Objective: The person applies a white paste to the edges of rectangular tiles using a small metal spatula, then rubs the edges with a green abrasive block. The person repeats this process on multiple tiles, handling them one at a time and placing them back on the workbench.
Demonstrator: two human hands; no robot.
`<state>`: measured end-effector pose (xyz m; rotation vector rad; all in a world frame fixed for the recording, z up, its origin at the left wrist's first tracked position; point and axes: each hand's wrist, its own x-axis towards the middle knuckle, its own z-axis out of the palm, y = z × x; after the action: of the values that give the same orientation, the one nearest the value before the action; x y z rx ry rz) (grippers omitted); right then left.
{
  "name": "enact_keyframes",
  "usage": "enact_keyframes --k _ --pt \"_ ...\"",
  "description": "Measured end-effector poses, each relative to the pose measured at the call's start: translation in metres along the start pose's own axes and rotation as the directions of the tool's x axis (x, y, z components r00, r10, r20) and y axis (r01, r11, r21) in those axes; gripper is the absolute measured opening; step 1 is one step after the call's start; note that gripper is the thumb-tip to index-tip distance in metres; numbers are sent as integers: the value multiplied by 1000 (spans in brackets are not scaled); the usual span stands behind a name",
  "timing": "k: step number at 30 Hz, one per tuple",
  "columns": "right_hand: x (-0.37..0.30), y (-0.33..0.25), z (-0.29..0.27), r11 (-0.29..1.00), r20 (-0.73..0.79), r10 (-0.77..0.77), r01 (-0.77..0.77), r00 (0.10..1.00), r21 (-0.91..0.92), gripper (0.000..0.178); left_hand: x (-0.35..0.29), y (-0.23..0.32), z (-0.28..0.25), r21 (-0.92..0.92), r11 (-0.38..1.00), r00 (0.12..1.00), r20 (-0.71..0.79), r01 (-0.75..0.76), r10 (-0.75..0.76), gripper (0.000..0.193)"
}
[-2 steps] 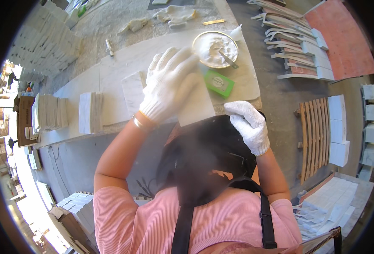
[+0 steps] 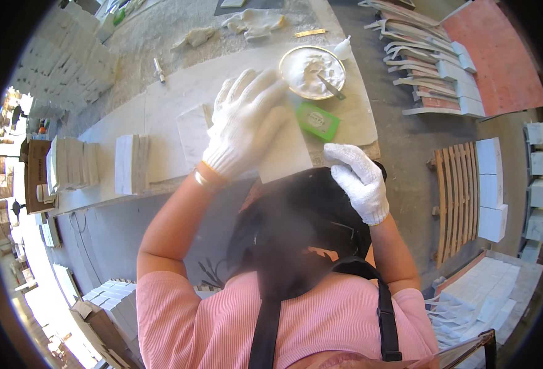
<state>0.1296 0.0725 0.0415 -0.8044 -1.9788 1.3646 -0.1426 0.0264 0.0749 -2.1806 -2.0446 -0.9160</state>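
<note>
Left hand (image 2: 245,126): lay over white tile (image 2: 285,158); grip could not be told.
Right hand (image 2: 360,183): curled, nearer than green block (image 2: 319,122); grasp unclear.

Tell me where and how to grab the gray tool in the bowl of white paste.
Probably pinch the outer end of the gray tool, coming from the lower right with the right hand: that end slants over the rim of the bowl, while the other sits sunk in white paste.

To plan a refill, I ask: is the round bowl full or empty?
The bowl looks mostly full: white paste spreads nearly to its rim; the depth is hidden.
</note>
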Motion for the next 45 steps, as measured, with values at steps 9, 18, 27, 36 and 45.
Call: enact_keyframes --k 9,18,27,36,45 --pt "-23 -3 8 989 97 -140 145 985 -40 32 -6 -9 8 -83 996 992 -126 13 -23 46" --pt "14 -29 36 863 -63 -323 266 944 -429 75 -29 -8 5 -179 981 949 -288 75 -125 33" --pt "21 -14 29 838 -211 -279 131 937 -530 63 -33 -15 -2 -262 959 978 -146 105 -146 42" --pt "31 -27 29 921 61 366 -371 929 122 42 -66 -21 8 -386 879 868 -291 279 -403 45" --pt "46 -35 33 833 213 431 -477 877 280 33 -121 12 -10 -801 429 667 -51 417 -743 42"
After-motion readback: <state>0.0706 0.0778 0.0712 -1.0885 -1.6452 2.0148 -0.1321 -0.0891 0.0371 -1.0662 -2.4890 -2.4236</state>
